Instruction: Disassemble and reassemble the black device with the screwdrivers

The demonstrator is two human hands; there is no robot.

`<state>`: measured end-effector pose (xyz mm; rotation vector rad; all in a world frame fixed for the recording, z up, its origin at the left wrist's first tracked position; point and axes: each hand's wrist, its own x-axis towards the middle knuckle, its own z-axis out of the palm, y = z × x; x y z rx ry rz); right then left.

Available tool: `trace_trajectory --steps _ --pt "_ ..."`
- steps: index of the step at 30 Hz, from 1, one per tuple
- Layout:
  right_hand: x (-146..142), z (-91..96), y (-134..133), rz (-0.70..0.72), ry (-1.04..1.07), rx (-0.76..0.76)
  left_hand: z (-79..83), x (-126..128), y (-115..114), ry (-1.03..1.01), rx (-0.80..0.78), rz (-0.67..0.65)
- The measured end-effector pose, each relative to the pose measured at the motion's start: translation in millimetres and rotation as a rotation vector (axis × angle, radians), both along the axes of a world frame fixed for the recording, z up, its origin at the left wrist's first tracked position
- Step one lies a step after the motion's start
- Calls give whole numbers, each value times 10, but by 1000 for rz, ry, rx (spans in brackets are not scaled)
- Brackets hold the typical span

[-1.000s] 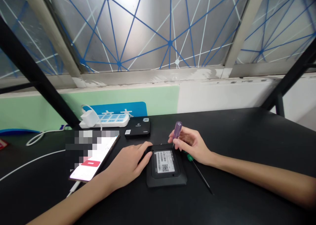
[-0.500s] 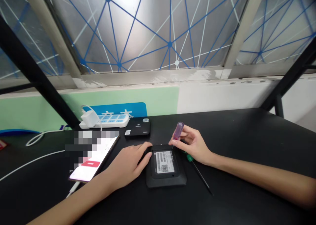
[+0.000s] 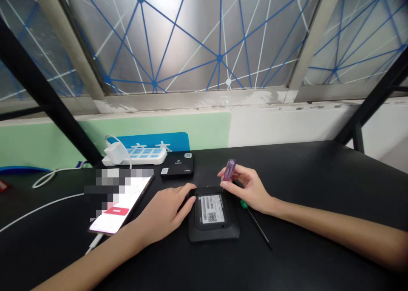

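A black box-shaped electronic device (image 3: 213, 235) lies on the table with its labelled underside up. Its white label (image 3: 213, 209) carries barcodes and a QR code. My left hand (image 3: 168, 208) steadies it, with fingers at the far left corner and the thumb along the left edge. Between the thumb and fingers of my right hand (image 3: 248, 189) stands a screwdriver (image 3: 230, 169) with a clear purple handle, nearly upright. Its tip is down at the device's far right corner, too small to see clearly. Partly under my right hand lies a second screwdriver (image 3: 257, 225) with a green handle.
To the left lies a phone (image 3: 108, 221) with a lit, partly blurred screen and a white cable. Behind it are a white power strip (image 3: 148, 156) with a plugged-in charger (image 3: 116, 153) and a flat black box (image 3: 177, 165). A window wall borders the black table's far side.
The fingers of my right hand have shifted on the purple handle, which leans very slightly differently. My left hand and the device stay nearly in place.
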<state>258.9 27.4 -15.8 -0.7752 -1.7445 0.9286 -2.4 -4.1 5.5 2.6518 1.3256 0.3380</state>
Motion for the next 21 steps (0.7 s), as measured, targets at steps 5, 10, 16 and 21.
trace_trajectory --steps 5,10,16,21 --pt "10 14 12 47 28 -80 10 9 3 -3 12 -3" --pt "20 70 -33 93 1 -33 13 6 -4 0 5 5" --pt "19 71 -49 119 -55 52 27 5 -23 -1 -2 4" --pt "-1 32 -35 71 -47 35 44 17 -28 -3 -1 -2"
